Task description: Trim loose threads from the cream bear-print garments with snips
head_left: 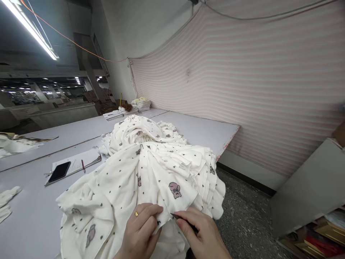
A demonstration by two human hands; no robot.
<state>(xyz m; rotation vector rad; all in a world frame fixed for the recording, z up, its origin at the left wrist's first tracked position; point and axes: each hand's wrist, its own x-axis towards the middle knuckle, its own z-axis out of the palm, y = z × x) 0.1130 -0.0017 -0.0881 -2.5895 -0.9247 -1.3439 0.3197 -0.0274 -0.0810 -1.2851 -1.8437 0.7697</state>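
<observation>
A big heap of white fabric [124,172], printed with small dark marks and mauve animal figures, lies gathered in folds on the table in front of me. My left hand [142,228], with a gold ring on one finger, pinches the near edge of this fabric. Just to its right, my right hand [201,230] is closed around a small dark pointed tool [176,216], perhaps thread snips. The tool's tip points left and lies at the fabric edge between my hands. Its other end is hidden in my palm.
On the pale table [24,212], a clipboard with papers [87,157], a phone [59,171] and a red pen [83,166] lie left of the heap. White cloth pieces [8,198] sit at the left edge. Folded stacks [141,104] stand behind. A striped curtain [242,72] hangs at the right.
</observation>
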